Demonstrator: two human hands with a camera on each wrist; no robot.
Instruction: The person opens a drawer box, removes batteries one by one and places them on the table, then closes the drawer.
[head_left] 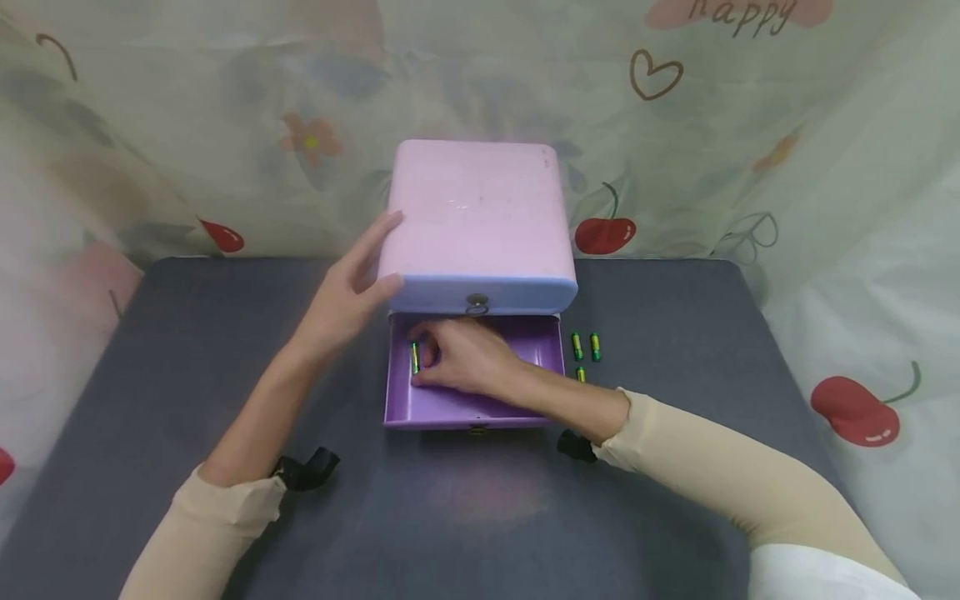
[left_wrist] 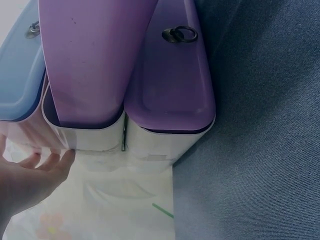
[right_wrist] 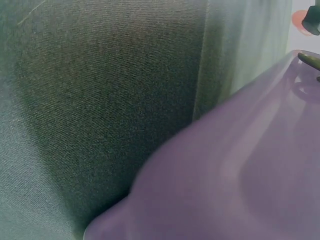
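Note:
A small drawer cabinet [head_left: 480,208] with a pink top stands at the back of the table. Its middle purple drawer [head_left: 487,412] is pulled out, below a closed blue drawer [head_left: 487,293]. Inside the pulled-out drawer, my right hand [head_left: 468,354] pinches a green battery [head_left: 415,357] by its ends near the left wall. My left hand [head_left: 341,300] rests against the cabinet's left side, fingers extended and thumb at the front edge. In the left wrist view, a closed purple drawer [left_wrist: 170,85] lies below the pulled-out one. The right wrist view barely shows the fingers.
To the right of the cabinet lie green batteries: one battery [head_left: 577,346], a second battery [head_left: 596,347] beside it, and a third battery [head_left: 581,375] partly behind my right forearm. The dark table [head_left: 315,542] meets a patterned curtain [head_left: 480,92] at the back.

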